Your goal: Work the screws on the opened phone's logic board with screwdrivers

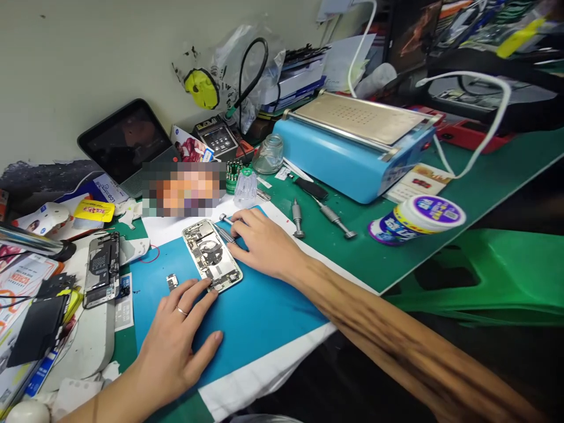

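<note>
An opened phone [212, 256] lies on the blue mat [259, 311], its circuit boards and a round coil area exposed. My left hand [176, 341] has its fingers spread, with two fingertips at the phone's lower edge and the thumb apart over the mat. To the right of the phone, my right hand [259, 241] curls its fingers and thumb around a small grey screwdriver [225, 234], partly hidden by the fingers. A little metal part [172, 281] rests left of the phone, just beyond my left fingers.
A blue heating plate machine [335, 158] stands at the back right. Two screwdrivers [297, 217], a glass jar [268, 154] and a white-and-purple tub [416, 218] are nearer. Another opened phone [102, 267] lies left among clutter. A green stool [484, 276] stands beside the table.
</note>
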{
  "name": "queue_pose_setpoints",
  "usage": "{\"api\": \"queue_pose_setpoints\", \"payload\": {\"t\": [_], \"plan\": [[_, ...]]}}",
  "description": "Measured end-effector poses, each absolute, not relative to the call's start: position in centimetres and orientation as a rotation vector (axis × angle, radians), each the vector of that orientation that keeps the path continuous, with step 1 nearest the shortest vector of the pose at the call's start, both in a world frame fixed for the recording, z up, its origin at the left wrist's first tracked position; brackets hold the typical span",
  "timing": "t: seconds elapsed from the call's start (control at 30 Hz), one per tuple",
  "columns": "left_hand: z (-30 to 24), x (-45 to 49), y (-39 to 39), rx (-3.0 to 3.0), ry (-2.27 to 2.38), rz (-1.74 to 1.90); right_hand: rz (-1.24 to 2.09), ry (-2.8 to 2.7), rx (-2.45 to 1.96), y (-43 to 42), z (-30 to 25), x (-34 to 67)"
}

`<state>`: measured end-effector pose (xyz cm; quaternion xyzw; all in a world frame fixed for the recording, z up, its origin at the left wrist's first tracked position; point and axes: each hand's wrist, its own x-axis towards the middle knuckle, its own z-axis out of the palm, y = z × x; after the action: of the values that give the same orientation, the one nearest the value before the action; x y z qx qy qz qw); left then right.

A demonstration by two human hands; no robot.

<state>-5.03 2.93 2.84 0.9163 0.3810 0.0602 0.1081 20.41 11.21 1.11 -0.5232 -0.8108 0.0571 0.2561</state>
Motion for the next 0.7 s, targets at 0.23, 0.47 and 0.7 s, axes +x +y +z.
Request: {"api": "queue_pose_setpoints", "payload": {"t": [0.23, 0.47, 0.7], "plan": [[3.21, -4.83, 2.78, 2.629, 1.132, 0.158, 0.131, -2.100, -1.379, 11.11, 0.79, 20.44], [3.19, -4.81, 2.33, 2.574, 1.137, 0.182, 0.146, -1.927, -1.300, 10.56, 1.33, 20.69], [3.40, -4.80, 2.32, 2.563, 1.119, 0.196, 0.111, -1.759, -1.180, 10.28, 1.63, 20.85]]}}
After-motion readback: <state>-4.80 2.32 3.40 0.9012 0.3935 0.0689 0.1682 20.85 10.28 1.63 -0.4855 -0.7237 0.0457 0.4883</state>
